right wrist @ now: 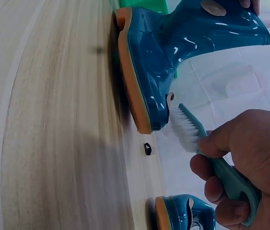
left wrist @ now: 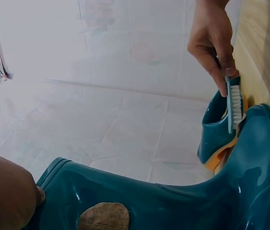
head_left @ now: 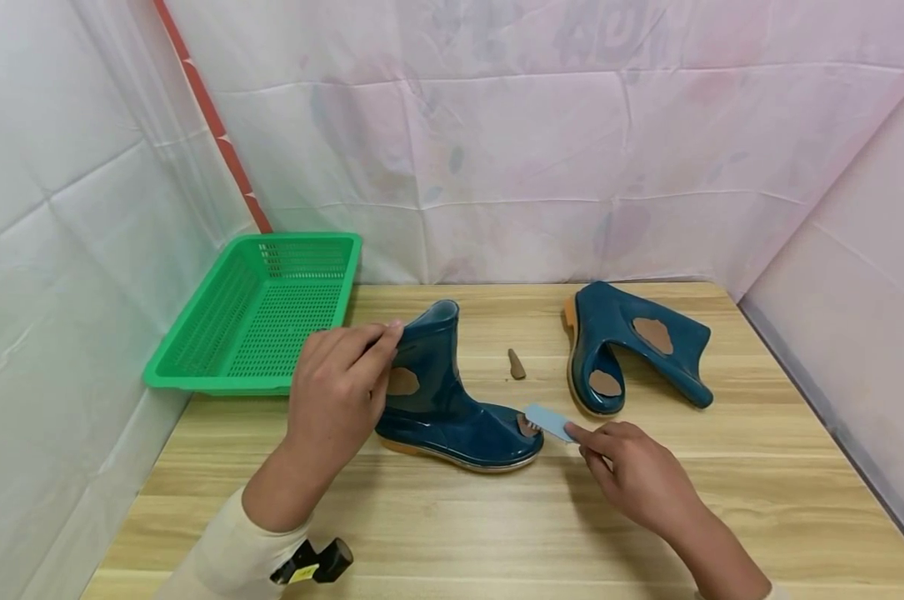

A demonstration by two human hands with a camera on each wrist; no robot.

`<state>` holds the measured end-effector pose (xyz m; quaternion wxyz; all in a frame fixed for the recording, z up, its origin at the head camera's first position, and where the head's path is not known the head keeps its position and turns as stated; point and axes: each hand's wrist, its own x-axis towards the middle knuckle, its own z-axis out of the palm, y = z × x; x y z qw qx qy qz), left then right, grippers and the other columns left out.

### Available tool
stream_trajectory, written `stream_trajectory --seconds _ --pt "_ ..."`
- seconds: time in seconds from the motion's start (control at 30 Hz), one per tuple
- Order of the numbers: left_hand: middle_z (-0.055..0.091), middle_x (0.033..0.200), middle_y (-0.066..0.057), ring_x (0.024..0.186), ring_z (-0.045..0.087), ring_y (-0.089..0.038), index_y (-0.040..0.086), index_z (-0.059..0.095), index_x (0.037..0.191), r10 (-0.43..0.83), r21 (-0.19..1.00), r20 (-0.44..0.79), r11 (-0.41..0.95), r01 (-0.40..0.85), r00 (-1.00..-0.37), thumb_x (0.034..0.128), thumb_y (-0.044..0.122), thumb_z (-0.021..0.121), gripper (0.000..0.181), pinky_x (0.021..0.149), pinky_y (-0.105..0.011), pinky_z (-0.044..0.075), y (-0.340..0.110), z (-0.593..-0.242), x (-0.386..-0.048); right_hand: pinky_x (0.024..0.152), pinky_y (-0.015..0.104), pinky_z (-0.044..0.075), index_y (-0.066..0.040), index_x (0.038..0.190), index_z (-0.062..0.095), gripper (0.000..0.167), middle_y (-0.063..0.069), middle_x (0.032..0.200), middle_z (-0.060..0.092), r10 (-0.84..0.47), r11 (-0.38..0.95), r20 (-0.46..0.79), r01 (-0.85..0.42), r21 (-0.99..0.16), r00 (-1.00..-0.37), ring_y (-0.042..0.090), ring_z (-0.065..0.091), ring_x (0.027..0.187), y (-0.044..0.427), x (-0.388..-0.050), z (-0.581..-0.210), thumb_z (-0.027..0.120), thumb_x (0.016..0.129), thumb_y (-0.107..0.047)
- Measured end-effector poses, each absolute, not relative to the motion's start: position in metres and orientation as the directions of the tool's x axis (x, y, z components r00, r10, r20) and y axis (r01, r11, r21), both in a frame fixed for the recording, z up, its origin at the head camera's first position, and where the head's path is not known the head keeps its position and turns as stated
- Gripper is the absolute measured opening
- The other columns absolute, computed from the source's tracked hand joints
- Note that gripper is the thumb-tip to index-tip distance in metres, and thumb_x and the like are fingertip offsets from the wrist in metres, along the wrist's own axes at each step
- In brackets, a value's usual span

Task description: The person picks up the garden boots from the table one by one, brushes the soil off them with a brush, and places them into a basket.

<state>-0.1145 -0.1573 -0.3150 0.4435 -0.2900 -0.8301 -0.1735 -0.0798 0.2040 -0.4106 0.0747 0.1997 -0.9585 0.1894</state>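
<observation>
A blue-green rubber boot (head_left: pixel 440 429) with an orange sole stands upright on the table. My left hand (head_left: pixel 339 387) grips the top of its shaft. One brown patch (left wrist: pixel 105 216) marks the shaft; another brown patch (head_left: pixel 526 424) sits on the toe, its edge lifted in the right wrist view. My right hand (head_left: pixel 639 475) holds a light blue scrub brush (head_left: pixel 547 420) by the handle. The brush's white bristles (right wrist: pixel 185 130) are at the toe patch; whether they press on it I cannot tell. The left palm is hidden.
A second boot (head_left: pixel 590 333) with brown patches lies on its side at the right. Between the boots is a small brown piece (head_left: pixel 516 365). A green perforated basket (head_left: pixel 234 385) stands at the back left. White cloth walls (head_left: pixel 511 150) enclose the wooden table (head_left: pixel 452 533).
</observation>
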Motion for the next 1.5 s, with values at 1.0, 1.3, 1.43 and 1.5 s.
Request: stream_trajectory --seconds 1.0,1.3,1.43,1.5 --pt "0.073 0.1 -0.014 0.083 0.067 -0.033 0.001 0.077 0.116 0.324 0.03 0.841 0.772 0.635 -0.434 0.0954 0.004 0.071 0.022 0.073 -0.047 0.052 -0.157 -0.315 -0.112 0.058 0.022 0.045 -0.016 0.127 0.075 0.04 -0.019 0.08 0.058 -0.379 0.83 0.229 -0.439 -0.345 -0.897 0.006 0.05 0.07 0.204 -0.079 -0.413 0.077 0.089 -0.004" --pt "0.074 0.101 -0.014 0.085 0.068 -0.033 0.002 0.077 0.117 0.318 0.034 0.844 0.773 0.633 -0.433 0.0952 0.003 0.071 0.022 0.074 -0.048 0.052 -0.157 -0.316 -0.112 0.062 0.027 0.05 -0.017 0.128 0.074 0.041 -0.014 0.089 0.065 -0.352 0.842 0.269 -0.429 -0.327 -0.896 0.008 0.054 0.079 0.2 -0.082 -0.411 0.078 0.089 -0.006" --pt "0.074 0.101 -0.015 0.086 0.068 -0.034 0.002 0.077 0.117 0.314 0.037 0.843 0.776 0.63 -0.436 0.0954 0.003 0.071 0.023 0.075 -0.048 0.052 -0.157 -0.317 -0.111 0.06 0.025 0.048 -0.019 0.129 0.074 0.04 -0.016 0.086 0.062 -0.363 0.835 0.271 -0.44 -0.33 -0.891 0.006 0.051 0.077 0.193 -0.083 -0.412 0.077 0.09 -0.007" --pt "0.074 0.102 -0.015 0.086 0.068 -0.034 0.002 0.077 0.117 0.312 0.038 0.843 0.777 0.628 -0.438 0.0951 0.003 0.071 0.023 0.074 -0.048 0.052 -0.158 -0.317 -0.111 0.059 0.023 0.046 -0.02 0.129 0.074 0.04 -0.017 0.084 0.059 -0.379 0.829 0.261 -0.451 -0.331 -0.888 0.005 0.049 0.075 0.19 -0.083 -0.412 0.077 0.09 -0.007"
